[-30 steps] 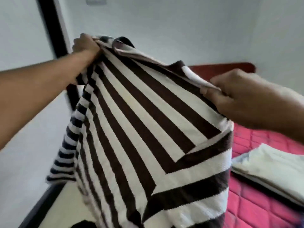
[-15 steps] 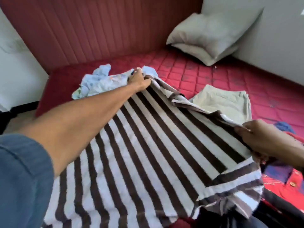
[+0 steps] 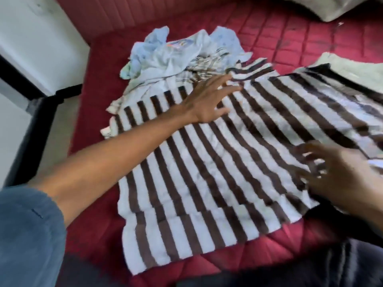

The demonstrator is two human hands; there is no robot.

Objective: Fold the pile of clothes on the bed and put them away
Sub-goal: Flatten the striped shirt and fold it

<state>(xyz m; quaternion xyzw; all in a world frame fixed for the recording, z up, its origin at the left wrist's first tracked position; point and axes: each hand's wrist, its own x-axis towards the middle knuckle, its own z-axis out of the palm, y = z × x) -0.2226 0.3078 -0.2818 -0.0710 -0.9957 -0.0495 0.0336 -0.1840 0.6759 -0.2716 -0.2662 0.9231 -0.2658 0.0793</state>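
- The striped garment [image 3: 217, 154] is spread flat near the bed's [image 3: 97, 90] front edge.
- Its long axis is run front-to-back.
- The left hand [image 3: 209, 100] and right hand [image 3: 339, 175] are laid flat on it, fingers spread, nothing gripped.

Two hands are in view, the left hand [image 3: 207, 100] and the right hand [image 3: 339, 179]. One brown-and-white striped garment [image 3: 217, 162] lies spread on one red bed [image 3: 290, 32]. One heap of pale blue clothes [image 3: 176, 52], one folded cream piece [image 3: 352, 69], one pillow [image 3: 331, 7].
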